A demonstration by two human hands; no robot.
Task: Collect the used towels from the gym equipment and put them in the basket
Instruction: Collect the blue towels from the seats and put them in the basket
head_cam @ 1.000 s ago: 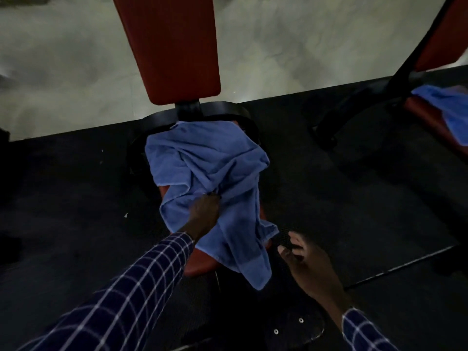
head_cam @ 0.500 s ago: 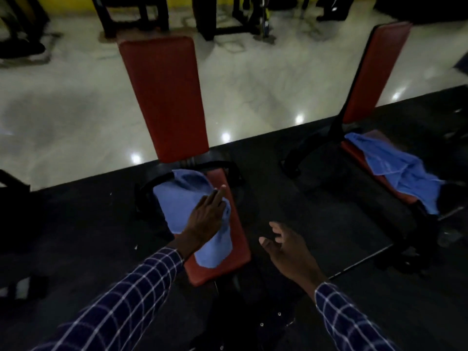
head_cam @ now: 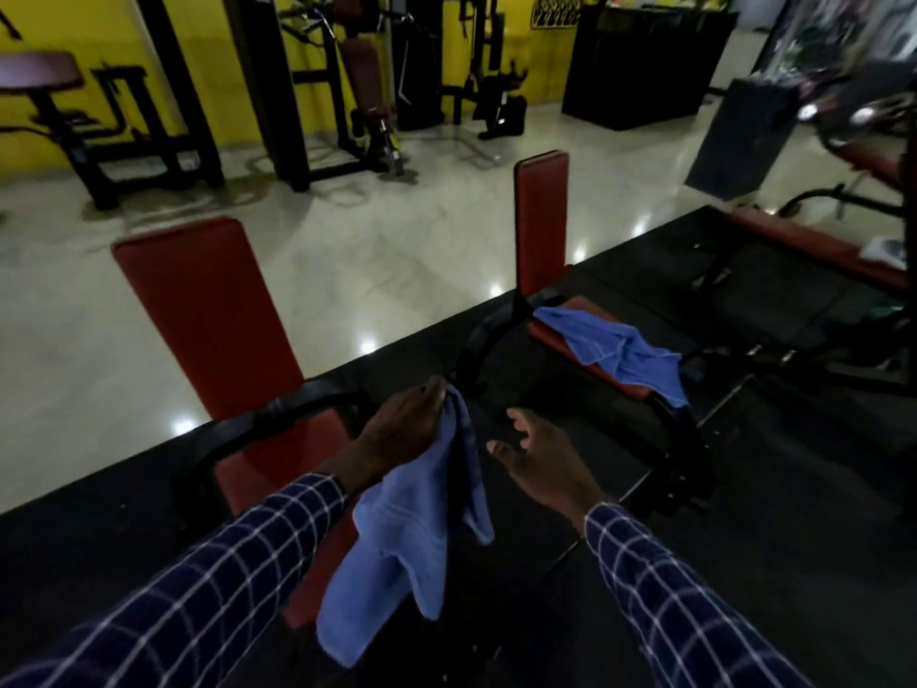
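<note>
While the left hand (head_cam: 402, 429) grips the soft blue terry-cloth towel (head_cam: 397, 548) by a bunched upper edge, the cloth hangs limp below and just right of that hand. It hangs in front of the red padded seat with upright backrest (head_cam: 278, 454), which lies behind the left wrist. The right hand (head_cam: 541, 464) is beside the hanging towel but apart from it, with fingers spread wide and holding nothing. Beyond and to the right of the right hand, a second crumpled blue towel (head_cam: 615, 350) lies draped over the second red padded seat (head_cam: 551, 337), one corner trailing off its near edge. No basket is in view.

Handling judgement: each towel is light, floppy and non-fragile, and will sag and trail from any single grip point. Take hold at a gathered fold near the middle so that less cloth dangles. The free right hand is well placed for the second towel.
</note>
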